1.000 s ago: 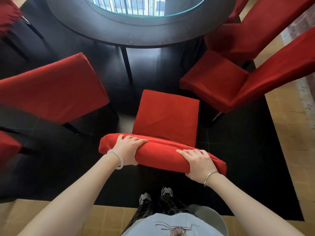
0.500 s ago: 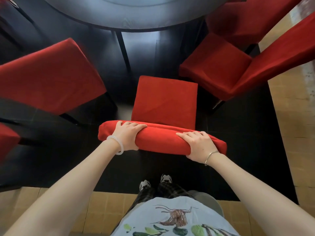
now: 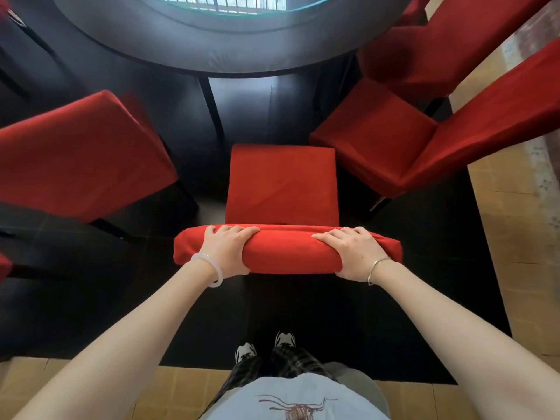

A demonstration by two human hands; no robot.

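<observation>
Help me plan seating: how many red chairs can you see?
4 plainly: centre chair, gripped by left hand and right hand; left chair; right chair; top-right chair behind it. Red slivers at the left edge may be more.

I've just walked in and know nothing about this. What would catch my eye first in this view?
The bright red fabric-covered chair in the centre stands out first. The left hand and right hand both grip the padded top of its backrest, one near each end. A matching red chair stands at the left and another red chair at the right, beside a dark round table with a glass centre at the top.
</observation>
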